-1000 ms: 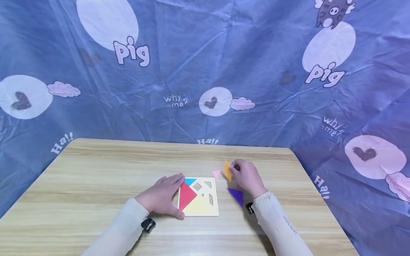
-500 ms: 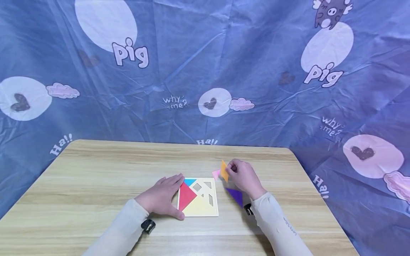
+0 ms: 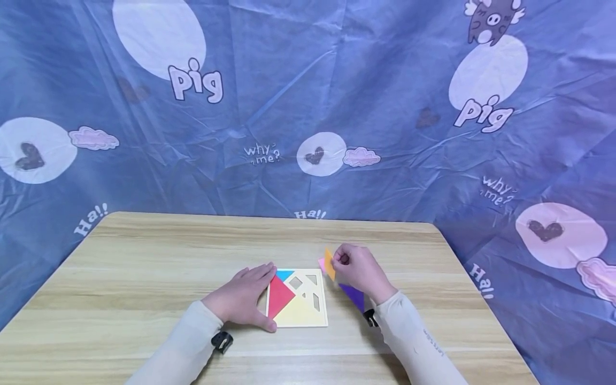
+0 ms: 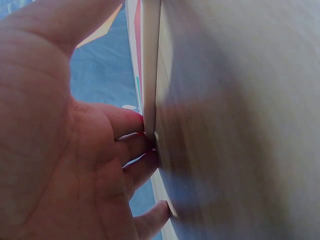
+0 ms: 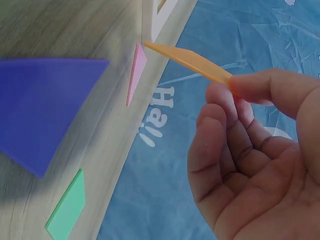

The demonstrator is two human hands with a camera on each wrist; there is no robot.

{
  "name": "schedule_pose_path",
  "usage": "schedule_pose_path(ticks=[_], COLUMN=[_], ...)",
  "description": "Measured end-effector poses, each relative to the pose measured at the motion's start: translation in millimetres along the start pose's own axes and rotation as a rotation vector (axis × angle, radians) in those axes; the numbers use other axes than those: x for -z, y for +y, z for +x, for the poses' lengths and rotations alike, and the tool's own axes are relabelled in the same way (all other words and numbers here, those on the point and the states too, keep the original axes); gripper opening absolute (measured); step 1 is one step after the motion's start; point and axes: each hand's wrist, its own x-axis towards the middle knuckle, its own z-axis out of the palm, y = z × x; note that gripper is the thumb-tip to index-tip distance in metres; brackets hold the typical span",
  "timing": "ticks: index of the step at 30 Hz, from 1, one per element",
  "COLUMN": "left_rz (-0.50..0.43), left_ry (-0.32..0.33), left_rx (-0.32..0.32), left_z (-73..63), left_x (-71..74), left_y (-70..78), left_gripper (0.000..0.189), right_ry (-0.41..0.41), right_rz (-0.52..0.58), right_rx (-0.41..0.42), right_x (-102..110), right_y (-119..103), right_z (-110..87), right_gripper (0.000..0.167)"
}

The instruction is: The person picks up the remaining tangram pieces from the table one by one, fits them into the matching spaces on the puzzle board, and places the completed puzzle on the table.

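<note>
A square tangram tray (image 3: pixel 308 324) lies on the table, holding a red triangle (image 3: pixel 280 295), a pale yellow triangle (image 3: pixel 299 314) and a blue piece (image 3: pixel 284 274); its right side shows several bare recesses. My left hand (image 3: pixel 244 294) rests along the tray's left edge, thumb and fingers spread, fingertips touching the rim. Between thumb and fingers my right hand (image 3: pixel 360 270) pinches an orange tangram piece (image 5: pixel 195 62) by one end, tilted above the table just right of the tray. Under it lies a pink triangle (image 5: pixel 136 75), partly covered in the head view.
A purple triangle (image 3: pixel 353 296) lies right of the tray, below my right hand. The right wrist view also shows a green piece (image 5: pixel 67 206) on the table. Behind the wooden table (image 3: pixel 159 256) hangs a blue printed cloth (image 3: pixel 269 107).
My right hand has moved left and slightly nearer with the orange piece, which now overlaps the pink triangle in the head view. The left hand has stayed at the tray.
</note>
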Motion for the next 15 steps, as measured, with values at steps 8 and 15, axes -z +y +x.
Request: schedule_pose_path(ticks=[8, 15], left_rz=[0.004, -0.008], left_ry=[-0.002, 0.000], left_rx=[-0.006, -0.006], left_z=[-0.4, -0.6], left_x=[-0.4, -0.4], left_y=[-0.7, -1.0], left_gripper=[0.128, 0.128], right_ry=[-0.053, -0.166], right_rz=[0.061, 0.186], right_rx=[0.013, -0.025], right_x=[-3.0, -4.5], right_y=[0.1, 1.4], right_z=[-1.3, -2.8], right_gripper=[0.010, 0.010])
